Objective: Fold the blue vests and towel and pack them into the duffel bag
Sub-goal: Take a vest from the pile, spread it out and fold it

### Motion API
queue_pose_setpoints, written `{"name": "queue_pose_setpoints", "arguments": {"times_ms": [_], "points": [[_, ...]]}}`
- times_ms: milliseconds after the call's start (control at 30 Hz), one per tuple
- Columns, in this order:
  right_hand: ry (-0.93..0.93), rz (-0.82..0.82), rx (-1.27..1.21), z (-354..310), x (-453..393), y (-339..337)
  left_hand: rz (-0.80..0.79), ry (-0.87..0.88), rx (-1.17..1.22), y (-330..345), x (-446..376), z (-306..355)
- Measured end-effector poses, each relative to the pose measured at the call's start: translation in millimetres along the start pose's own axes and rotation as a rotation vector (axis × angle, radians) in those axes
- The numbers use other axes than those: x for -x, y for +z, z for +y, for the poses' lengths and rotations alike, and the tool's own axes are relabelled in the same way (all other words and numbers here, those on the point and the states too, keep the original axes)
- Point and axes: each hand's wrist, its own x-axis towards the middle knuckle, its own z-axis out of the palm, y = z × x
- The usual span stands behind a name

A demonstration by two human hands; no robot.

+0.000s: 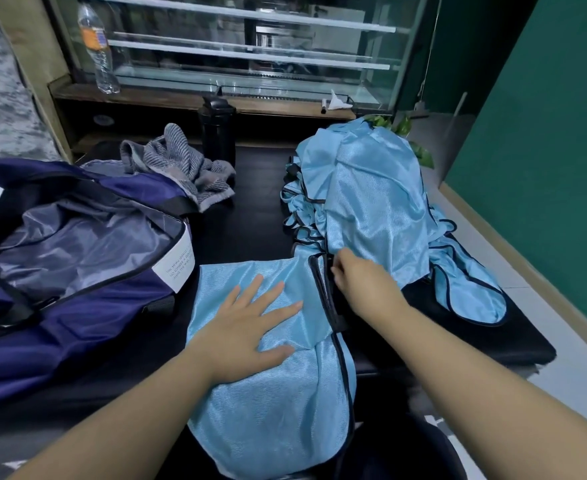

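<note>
- Light-blue satin vest (268, 393), edged in dark piping, lies flat on the black table (250, 223) at the near edge, partly folded; its lower end hangs over the table's front.
- Left hand (247, 327): palm down on the vest, fingers spread and pressing the fabric flat; it grasps nothing.
- Right hand (365, 282): at the vest's right edge, fingertips drawn together on the dark piping; what exactly they pinch is hidden by the hand itself.
- Pile (371, 202) of further blue vests: heaped on the right side of the table, just beyond the right hand, with several straps spilling toward the right edge.
- Duffel (77, 271), navy with grey lining: on the left, unzipped and gaping, touching the flat vest's left side.
- Towel (181, 168), grey and striped: crumpled behind the duffel, unfolded.
- Black flask (217, 129): upright beyond the towel.
- Clear bottle (98, 46): upright on the wooden ledge (167, 97) behind.
</note>
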Motion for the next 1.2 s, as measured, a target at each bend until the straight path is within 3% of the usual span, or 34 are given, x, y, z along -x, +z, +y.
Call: {"name": "queue_pose_setpoints", "arguments": {"times_ms": [133, 300, 400, 500, 600, 800, 933, 1000, 1100, 1200], "points": [[0.082, -0.033, -0.066, 34.8, -3.8, -23.8, -0.026, 0.007, -0.013, 0.5, -0.8, -1.7], [0.054, -0.06, -0.043, 40.0, 6.8, -21.9, -0.059, 0.0, -0.039, 0.6, -2.6, -1.8], [-0.159, 0.068, -0.035, 15.9, 23.7, -17.2, -0.05, 0.011, -0.031, 1.3, -2.1, -2.1], [-0.487, 0.005, 0.088, 1.5, 48.8, -2.9, -0.057, 0.035, -0.032, -1.7, -1.0, -1.1], [-0.583, -0.038, 0.249, 7.6, 55.7, 8.3, -0.048, 0.121, -0.135, -8.0, 3.3, -0.4], [-0.566, -0.03, 0.266, 20.7, 43.7, -1.2, -0.067, 0.215, -0.335, -31.9, 19.3, -20.4], [-0.593, -0.024, 0.225, 17.7, 37.9, 0.7, -0.192, 0.135, -0.327, -35.5, 14.4, -33.4], [-0.574, -0.012, 0.21, 18.3, 32.7, 2.6, -0.176, 0.111, -0.351, -38.8, 9.5, -33.7], [-0.527, -0.049, 0.202, 17.5, 29.3, 2.4, -0.224, 0.044, -0.339, -41.5, 6.5, -30.0], [-0.46, -0.132, 0.117, 12.9, 23.5, -6.0, -0.374, -0.001, -0.148, -46.1, 5.1, -19.7]]}}
